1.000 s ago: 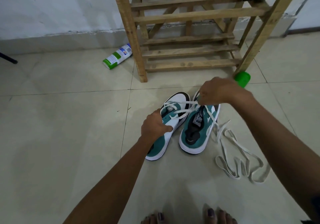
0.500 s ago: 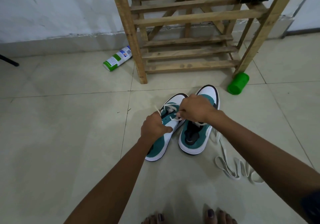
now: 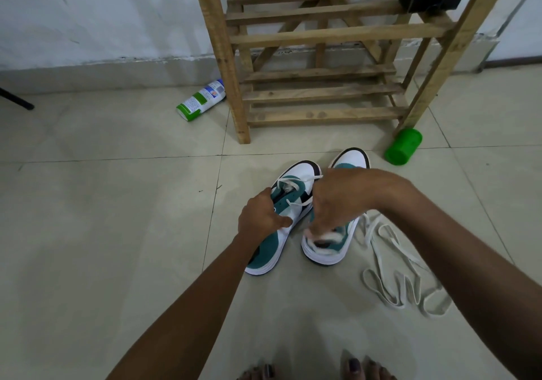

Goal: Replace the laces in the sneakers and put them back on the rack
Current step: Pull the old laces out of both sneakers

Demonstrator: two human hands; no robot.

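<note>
Standing side by side at frame centre, the left sneaker [image 3: 281, 218] and right sneaker [image 3: 337, 233] sit just below the wooden rack [image 3: 319, 92], with bare tile floor [image 3: 102, 233] open across the left. Loose laces [image 3: 401, 277] sprawl lower right. The left hand [image 3: 261, 218] grips the left sneaker's side; the right hand [image 3: 337, 200], fingers curled, seems to pinch its white lace [image 3: 296, 181], though blur obscures the fingertips.
</note>
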